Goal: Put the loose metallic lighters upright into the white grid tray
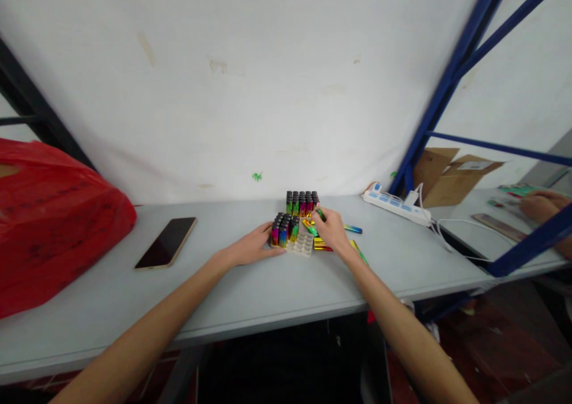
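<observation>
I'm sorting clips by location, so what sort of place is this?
Probably a workshop or small packing area: it shows a long grey workbench, a pale tray partly filled with shiny, black-topped cylinders, and another person's hand beyond the blue metal frame.

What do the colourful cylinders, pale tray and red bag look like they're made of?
Colourful cylinders: foil or metallic film outside, judging by bright, glossy colours; the core is hidden.
Pale tray: probably moulded plastic or pulp, matt-looking, with rows of shaped pockets.
Red bag: likely thin plastic, from its slight sheen and creases.
</observation>
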The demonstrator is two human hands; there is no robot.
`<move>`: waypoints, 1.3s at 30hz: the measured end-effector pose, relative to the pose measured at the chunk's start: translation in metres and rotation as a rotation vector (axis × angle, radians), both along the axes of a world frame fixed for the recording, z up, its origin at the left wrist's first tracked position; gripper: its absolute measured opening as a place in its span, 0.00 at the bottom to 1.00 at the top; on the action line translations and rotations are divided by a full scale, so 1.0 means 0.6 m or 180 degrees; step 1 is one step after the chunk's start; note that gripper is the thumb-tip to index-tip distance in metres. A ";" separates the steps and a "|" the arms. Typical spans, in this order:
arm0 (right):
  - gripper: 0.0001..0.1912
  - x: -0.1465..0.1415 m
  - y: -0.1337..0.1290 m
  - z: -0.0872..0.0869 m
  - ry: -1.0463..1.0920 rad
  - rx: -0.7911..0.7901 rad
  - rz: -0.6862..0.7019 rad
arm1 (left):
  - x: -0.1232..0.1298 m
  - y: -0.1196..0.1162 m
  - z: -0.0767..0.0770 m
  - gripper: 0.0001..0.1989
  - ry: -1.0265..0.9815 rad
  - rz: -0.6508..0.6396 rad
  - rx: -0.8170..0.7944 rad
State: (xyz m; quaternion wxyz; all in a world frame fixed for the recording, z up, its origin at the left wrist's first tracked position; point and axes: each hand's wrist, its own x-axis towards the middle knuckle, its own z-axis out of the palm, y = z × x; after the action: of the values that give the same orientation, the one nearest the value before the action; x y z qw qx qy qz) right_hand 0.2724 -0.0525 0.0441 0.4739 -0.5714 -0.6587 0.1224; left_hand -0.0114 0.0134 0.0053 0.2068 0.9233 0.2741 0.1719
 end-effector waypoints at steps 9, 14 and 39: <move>0.23 0.001 -0.005 0.012 -0.0529 -0.0291 0.0734 | 0.000 -0.003 0.000 0.40 -0.0042 -0.0036 -0.0027; 0.27 0.008 -0.012 0.033 -0.1355 -0.0127 0.1016 | 0.003 -0.004 -0.002 0.40 -0.0103 0.0023 -0.0052; 0.30 -0.033 -0.018 0.009 -0.2238 -0.0588 0.0624 | 0.004 -0.001 -0.007 0.37 -0.0208 -0.0015 -0.0009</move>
State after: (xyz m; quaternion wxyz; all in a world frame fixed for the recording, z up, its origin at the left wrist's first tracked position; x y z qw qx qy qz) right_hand 0.2528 -0.0630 0.0493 0.1513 -0.5531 -0.8190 0.0224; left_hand -0.0091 0.0127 0.0012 0.2174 0.9175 0.2654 0.2012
